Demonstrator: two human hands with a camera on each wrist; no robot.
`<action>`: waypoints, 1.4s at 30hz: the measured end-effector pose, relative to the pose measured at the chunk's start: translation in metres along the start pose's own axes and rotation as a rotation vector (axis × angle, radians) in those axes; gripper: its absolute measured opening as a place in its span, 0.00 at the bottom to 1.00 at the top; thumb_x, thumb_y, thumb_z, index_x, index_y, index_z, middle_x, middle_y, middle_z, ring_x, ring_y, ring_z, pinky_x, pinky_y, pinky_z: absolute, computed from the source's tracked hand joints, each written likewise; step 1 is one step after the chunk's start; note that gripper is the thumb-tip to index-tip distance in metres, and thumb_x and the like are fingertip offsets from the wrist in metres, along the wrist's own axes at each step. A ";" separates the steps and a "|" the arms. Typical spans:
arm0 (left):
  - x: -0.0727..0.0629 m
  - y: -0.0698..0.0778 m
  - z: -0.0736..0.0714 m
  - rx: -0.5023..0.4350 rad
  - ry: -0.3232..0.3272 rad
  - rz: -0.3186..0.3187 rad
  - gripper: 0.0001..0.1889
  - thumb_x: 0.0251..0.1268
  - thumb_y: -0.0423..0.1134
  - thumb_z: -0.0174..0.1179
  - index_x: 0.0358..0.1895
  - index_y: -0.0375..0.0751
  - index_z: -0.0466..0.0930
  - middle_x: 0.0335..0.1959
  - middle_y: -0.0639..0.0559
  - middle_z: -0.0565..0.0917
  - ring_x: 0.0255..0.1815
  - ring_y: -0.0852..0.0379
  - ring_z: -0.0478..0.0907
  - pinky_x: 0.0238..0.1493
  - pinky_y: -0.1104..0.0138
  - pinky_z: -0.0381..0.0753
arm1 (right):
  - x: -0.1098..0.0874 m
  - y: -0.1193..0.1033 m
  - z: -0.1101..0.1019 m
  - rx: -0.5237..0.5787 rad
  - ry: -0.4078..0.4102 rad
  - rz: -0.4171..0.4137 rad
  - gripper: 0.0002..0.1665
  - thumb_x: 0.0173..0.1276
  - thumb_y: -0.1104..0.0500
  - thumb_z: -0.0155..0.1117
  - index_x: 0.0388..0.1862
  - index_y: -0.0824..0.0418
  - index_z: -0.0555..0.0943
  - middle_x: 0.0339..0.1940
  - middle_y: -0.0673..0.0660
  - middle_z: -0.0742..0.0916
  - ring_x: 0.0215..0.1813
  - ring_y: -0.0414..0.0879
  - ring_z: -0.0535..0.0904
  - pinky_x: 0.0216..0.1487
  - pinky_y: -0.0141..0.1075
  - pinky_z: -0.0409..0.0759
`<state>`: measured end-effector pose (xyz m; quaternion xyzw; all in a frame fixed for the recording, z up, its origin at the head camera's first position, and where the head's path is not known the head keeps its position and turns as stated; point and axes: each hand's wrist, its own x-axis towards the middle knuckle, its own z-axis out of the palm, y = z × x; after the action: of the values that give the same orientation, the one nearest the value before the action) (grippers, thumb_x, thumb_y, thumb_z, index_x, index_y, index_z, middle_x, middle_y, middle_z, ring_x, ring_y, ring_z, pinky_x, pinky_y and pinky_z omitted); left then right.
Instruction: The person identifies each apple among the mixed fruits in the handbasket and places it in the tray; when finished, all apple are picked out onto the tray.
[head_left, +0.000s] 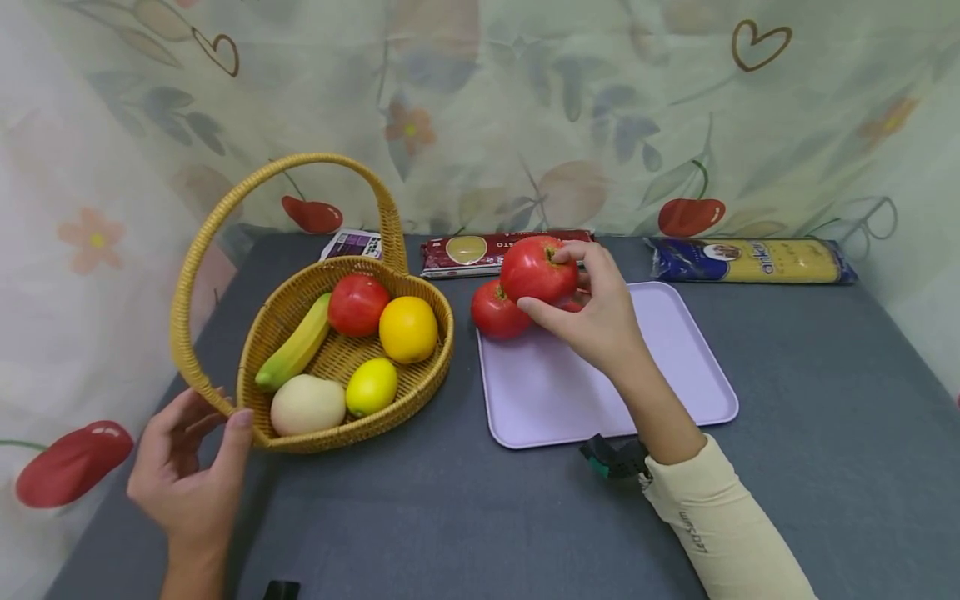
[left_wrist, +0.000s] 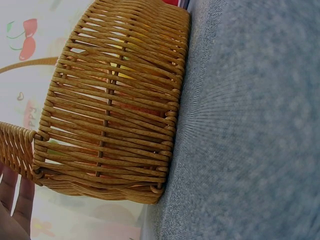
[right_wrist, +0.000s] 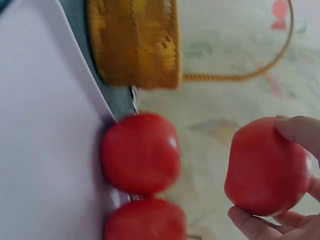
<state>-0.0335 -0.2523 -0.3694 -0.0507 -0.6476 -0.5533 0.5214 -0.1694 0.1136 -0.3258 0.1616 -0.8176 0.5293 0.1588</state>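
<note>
My right hand (head_left: 600, 317) pinches a red tomato (head_left: 534, 271) between thumb and fingers, raised above the far part of a lilac tray (head_left: 525, 408). Two more tomatoes (right_wrist: 141, 154) sit on the tray; in the head view one is mostly hidden behind the held tomato and hand. At the left, my left hand (head_left: 191, 467) grips the near foot of the handle on a wicker basket (head_left: 412, 400), thumb in front. Inside the basket lie a banana (head_left: 300, 343), a round red fruit (head_left: 358, 305), an orange (head_left: 408, 330), a lemon (head_left: 372, 387) and a pale roundish fruit (head_left: 307, 405).
Along the back edge lie a purple-and-white packet (head_left: 352, 244), a dark red packet (head_left: 465, 254) and a blue-and-yellow packet (head_left: 753, 260). A patterned curtain (head_left: 480, 117) hangs behind the grey table (head_left: 450, 517). A small black object (head_left: 282, 590) shows at the near edge.
</note>
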 end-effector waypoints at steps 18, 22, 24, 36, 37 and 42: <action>0.000 0.001 0.000 0.020 -0.006 -0.006 0.22 0.47 0.24 0.73 0.48 0.17 0.80 0.41 0.33 0.86 0.40 0.55 0.84 0.48 0.73 0.82 | 0.013 0.034 -0.054 -0.146 0.163 0.173 0.36 0.59 0.57 0.77 0.60 0.65 0.69 0.63 0.60 0.74 0.62 0.56 0.71 0.58 0.56 0.79; 0.000 0.001 0.000 0.010 -0.008 -0.003 0.22 0.47 0.24 0.73 0.48 0.17 0.80 0.41 0.33 0.86 0.41 0.55 0.84 0.48 0.73 0.82 | 0.014 0.044 -0.059 -0.161 0.158 0.237 0.36 0.60 0.56 0.77 0.61 0.65 0.68 0.64 0.61 0.74 0.64 0.57 0.69 0.59 0.58 0.78; 0.000 0.001 0.001 0.001 -0.008 -0.004 0.22 0.47 0.23 0.73 0.48 0.17 0.80 0.41 0.33 0.86 0.41 0.55 0.84 0.48 0.73 0.82 | 0.014 0.048 -0.061 -0.170 0.148 0.272 0.37 0.60 0.56 0.77 0.61 0.65 0.68 0.66 0.62 0.73 0.66 0.58 0.68 0.60 0.58 0.77; 0.001 0.001 0.001 -0.007 -0.007 0.001 0.22 0.47 0.24 0.73 0.48 0.16 0.80 0.41 0.31 0.85 0.40 0.54 0.84 0.48 0.73 0.83 | 0.016 0.083 -0.064 -0.316 -0.119 0.432 0.36 0.64 0.55 0.72 0.63 0.69 0.66 0.64 0.72 0.72 0.67 0.67 0.66 0.64 0.62 0.72; 0.001 0.001 0.001 -0.006 -0.007 0.000 0.22 0.47 0.24 0.73 0.48 0.16 0.80 0.41 0.31 0.85 0.40 0.54 0.84 0.48 0.73 0.83 | 0.016 0.084 -0.064 -0.324 -0.142 0.432 0.36 0.65 0.55 0.72 0.63 0.69 0.66 0.64 0.72 0.72 0.66 0.68 0.66 0.64 0.62 0.72; 0.001 0.002 0.001 0.000 -0.014 -0.004 0.22 0.48 0.24 0.73 0.48 0.16 0.80 0.41 0.32 0.85 0.41 0.54 0.84 0.47 0.73 0.83 | 0.016 0.084 -0.068 -0.303 -0.171 0.467 0.33 0.66 0.54 0.71 0.63 0.66 0.69 0.67 0.71 0.72 0.66 0.67 0.66 0.64 0.62 0.72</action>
<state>-0.0333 -0.2517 -0.3677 -0.0530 -0.6515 -0.5539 0.5157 -0.2140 0.2072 -0.3609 -0.0128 -0.9127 0.4081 -0.0145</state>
